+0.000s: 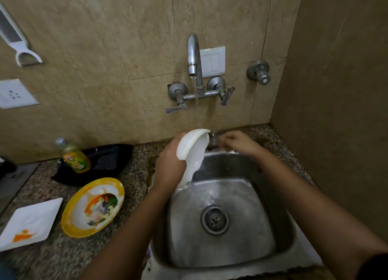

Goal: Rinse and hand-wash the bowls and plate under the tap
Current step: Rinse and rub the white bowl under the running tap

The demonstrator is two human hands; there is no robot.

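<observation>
Rinse step on the first dish: left hand (171, 166) grips a white bowl (194, 151) by its rim, tilted on edge over the back-left corner of the sink (231, 244), under the stream from the tap (194, 55); water sheets off it into the basin. Right hand (238, 141) is at the sink's back rim just beside the bowl, blurred, can't tell if it's closed on anything. Still queued on the counter (130, 174) left of the sink: yellow-rimmed bowl (93, 207) and white square plate (29, 223), both with orange residue; dish soap bottle (74, 156) behind them. Next, likely: right hand rubs the bowl's inside under the flow, left turns it, then swap for the yellow one
</observation>
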